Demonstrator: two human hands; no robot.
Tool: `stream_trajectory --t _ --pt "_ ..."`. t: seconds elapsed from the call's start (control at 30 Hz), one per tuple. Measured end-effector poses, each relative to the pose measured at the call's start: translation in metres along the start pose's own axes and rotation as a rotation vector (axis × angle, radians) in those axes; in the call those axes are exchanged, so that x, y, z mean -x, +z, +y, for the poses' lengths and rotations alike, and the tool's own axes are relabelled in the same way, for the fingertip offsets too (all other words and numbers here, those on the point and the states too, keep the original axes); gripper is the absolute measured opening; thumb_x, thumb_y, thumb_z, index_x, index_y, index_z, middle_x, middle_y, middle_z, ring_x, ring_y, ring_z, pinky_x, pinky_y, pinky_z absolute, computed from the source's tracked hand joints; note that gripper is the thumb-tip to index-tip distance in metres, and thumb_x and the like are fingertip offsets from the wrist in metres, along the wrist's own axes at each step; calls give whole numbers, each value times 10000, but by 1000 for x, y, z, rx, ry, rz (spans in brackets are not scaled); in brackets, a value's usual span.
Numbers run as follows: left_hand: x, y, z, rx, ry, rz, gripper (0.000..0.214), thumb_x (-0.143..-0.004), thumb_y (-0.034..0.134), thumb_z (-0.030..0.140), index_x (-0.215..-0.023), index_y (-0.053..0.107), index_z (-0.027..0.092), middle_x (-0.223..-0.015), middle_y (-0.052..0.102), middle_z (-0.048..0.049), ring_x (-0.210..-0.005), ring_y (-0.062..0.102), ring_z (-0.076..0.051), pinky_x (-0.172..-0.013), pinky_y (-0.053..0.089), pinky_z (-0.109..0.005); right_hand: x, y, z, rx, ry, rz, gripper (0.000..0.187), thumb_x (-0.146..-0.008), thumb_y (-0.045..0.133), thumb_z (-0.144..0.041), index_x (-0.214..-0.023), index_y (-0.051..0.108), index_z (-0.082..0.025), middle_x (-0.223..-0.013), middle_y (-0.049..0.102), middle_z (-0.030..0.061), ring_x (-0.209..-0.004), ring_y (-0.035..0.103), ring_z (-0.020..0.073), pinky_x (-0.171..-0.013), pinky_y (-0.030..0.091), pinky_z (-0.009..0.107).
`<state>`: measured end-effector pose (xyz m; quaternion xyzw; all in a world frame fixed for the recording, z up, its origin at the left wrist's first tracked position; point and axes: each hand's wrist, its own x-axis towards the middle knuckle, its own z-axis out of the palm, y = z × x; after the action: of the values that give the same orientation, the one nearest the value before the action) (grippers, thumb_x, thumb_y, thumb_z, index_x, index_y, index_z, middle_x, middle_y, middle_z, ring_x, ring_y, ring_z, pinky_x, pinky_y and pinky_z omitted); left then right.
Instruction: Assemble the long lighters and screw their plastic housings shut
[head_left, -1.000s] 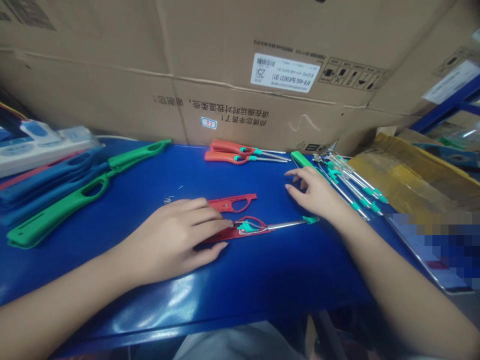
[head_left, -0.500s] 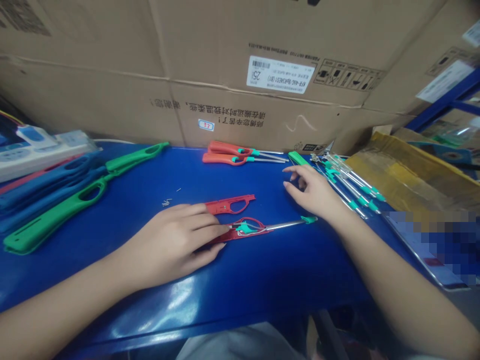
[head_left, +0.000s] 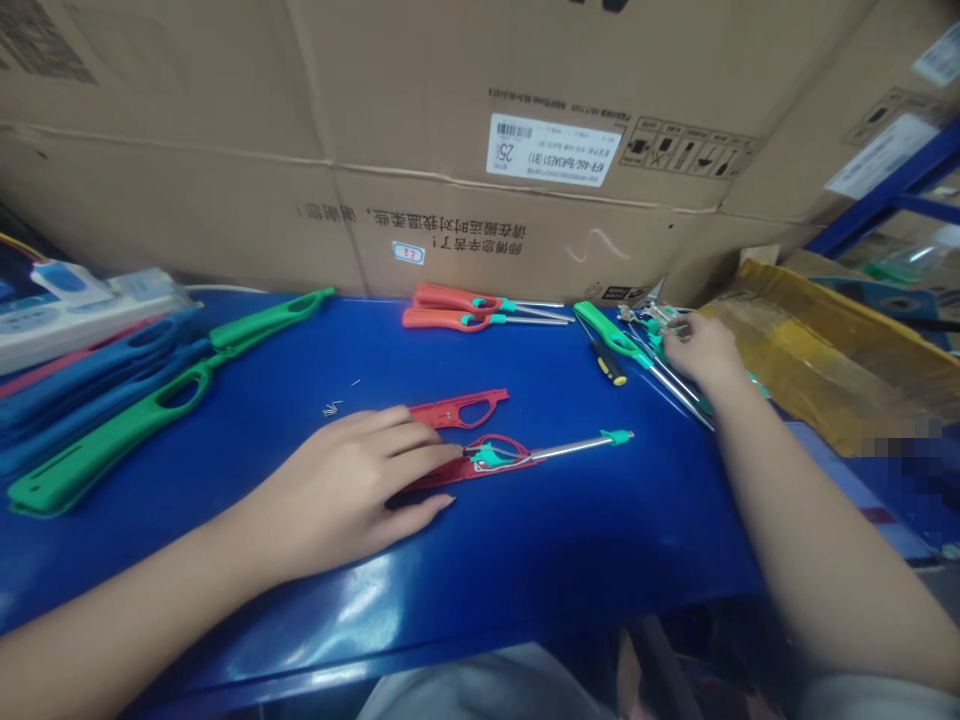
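My left hand [head_left: 367, 465] is closed around the rear of a red lighter half-shell [head_left: 480, 470] lying on the blue table. A green trigger piece, a thin wire and a metal tube [head_left: 574, 446] with a green tip lie in that shell. Just behind, my left fingertips overlap the end of a second red half-shell [head_left: 476, 410]. At the right, my right hand [head_left: 705, 350] has its fingers curled down into a pile of metal tubes with green parts [head_left: 654, 325]. What its fingertips grip is partly hidden.
Two orange-red lighters [head_left: 450, 318] lie at the back. A green lighter [head_left: 600, 325] and a yellow-black screwdriver [head_left: 609, 365] are beside the tube pile. Small screws [head_left: 331, 408] lie behind my left hand. Green [head_left: 112, 435] and blue shells and a power strip [head_left: 97, 305] fill the left.
My right hand has moved right and away from me, onto the pile of tubes, uncovering the green lighter and the screwdriver. My left hand has stayed on the red half-shell.
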<state>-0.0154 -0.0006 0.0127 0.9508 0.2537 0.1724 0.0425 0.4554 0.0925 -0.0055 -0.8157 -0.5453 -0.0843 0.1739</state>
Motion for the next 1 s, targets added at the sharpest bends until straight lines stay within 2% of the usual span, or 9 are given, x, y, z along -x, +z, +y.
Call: stream_trajectory --t 0.13,0.3,0.4,0.53,0.67,0.77,0.87,1.0 --pt "0 0 0 0 -9 -17 268 -1020 572 350 -1248 684 268 -1172 742 -34 -995 663 -230 -840 523 -353 -1 10 -2 -24 176 39 276 -847 600 -327 -1078 673 -195 -1038 697 159 -1042 637 364 -917 500 541" --pt "1 2 0 5 -12 -15 264 -1038 545 331 -1263 672 280 -1176 739 -25 -1008 658 -228 -860 516 -358 -2 9 -3 -71 274 29 146 -823 634 -348 -820 664 -206 -909 709 140 -943 671 348 -873 518 491" --pt "1 2 0 5 -13 -18 267 -1040 539 325 -1271 665 279 -1184 735 -24 -1016 657 -228 -865 517 -359 -3 6 -1 -94 297 35 118 -802 638 -323 -765 657 -212 -879 711 130 -920 678 348 -845 524 480" --pt "0 2 1 12 -15 -3 258 -1042 534 319 -1257 672 278 -1171 738 -22 -995 661 -220 -854 516 -352 -3 5 0 -117 273 86 152 -790 608 -282 -884 698 -204 -956 726 134 -967 671 348 -870 521 495" --pt "-1 2 1 20 -14 -1 257 -1045 531 320 -1251 677 276 -1158 741 -23 -991 665 -218 -856 519 -354 -3 9 1 -152 167 89 245 -788 592 -286 -985 721 -219 -1045 729 110 -991 660 313 -891 519 472" --pt "0 3 1 16 -14 2 259 -1044 531 324 -1249 681 274 -1148 745 -25 -992 668 -222 -862 523 -361 -4 15 0 -172 91 61 232 -763 595 -278 -936 734 -211 -1087 727 119 -1053 643 323 -936 503 480" --pt "0 4 1 18 -17 4 260 -1044 530 323 -1249 681 274 -1154 744 -26 -999 670 -222 -869 526 -363 -6 18 -2 -193 57 44 192 -710 632 -283 -850 729 -194 -1044 736 139 -1090 630 359 -970 489 503" --pt "0 3 1 19 -14 9 262 -1044 525 321 -1245 687 275 -1150 746 -28 -991 673 -222 -867 529 -365 -5 17 -3 -245 52 79 105 -671 635 -252 -739 692 -195 -931 739 136 -973 667 332 -932 517 466"
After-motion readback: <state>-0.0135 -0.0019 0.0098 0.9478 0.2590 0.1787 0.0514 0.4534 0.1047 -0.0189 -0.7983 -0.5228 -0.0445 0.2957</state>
